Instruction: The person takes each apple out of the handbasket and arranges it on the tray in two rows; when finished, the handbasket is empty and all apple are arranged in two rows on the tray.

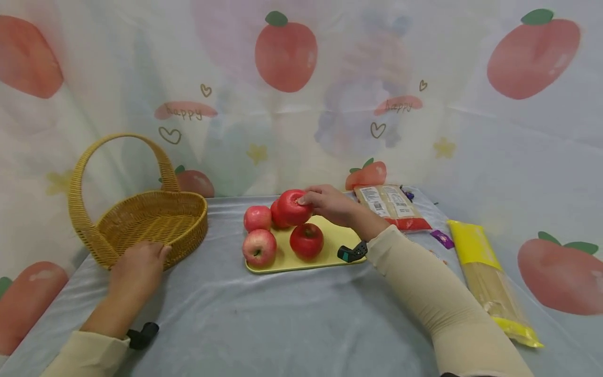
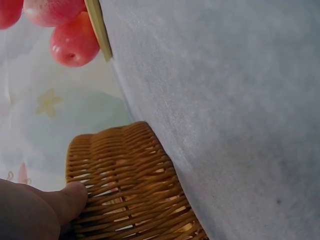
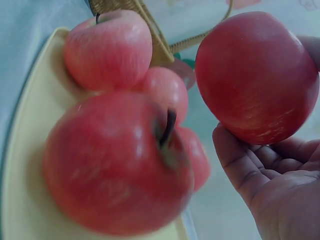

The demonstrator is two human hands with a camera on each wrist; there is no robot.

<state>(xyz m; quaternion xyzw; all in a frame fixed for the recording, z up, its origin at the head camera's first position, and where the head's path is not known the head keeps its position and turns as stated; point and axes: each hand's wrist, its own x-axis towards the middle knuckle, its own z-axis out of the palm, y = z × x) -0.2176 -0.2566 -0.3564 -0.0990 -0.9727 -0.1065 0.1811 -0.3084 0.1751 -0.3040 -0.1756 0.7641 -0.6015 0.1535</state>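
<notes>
My right hand (image 1: 332,205) grips a red apple (image 1: 293,208) and holds it up over the yellow tray (image 1: 341,233). In the right wrist view the held apple (image 3: 257,75) sits above the palm, thumb and fingers around it. Below it on the tray are a dark red apple (image 1: 306,242), two pinker apples (image 1: 259,247) at the left end and another red apple (image 1: 278,215), partly hidden behind the held one. At the left, my left hand (image 1: 137,272) grips the near rim of a wicker basket (image 1: 193,230). Its thumb (image 2: 70,202) presses on the weave in the left wrist view.
The basket's tall arched handle (image 1: 123,137) rises at the left. Beyond my right forearm lie a bag with a red band (image 1: 393,207), a small purple packet (image 1: 443,239) and a long yellow-ended bag (image 1: 494,288). A printed curtain (image 1: 282,131) hangs behind the table.
</notes>
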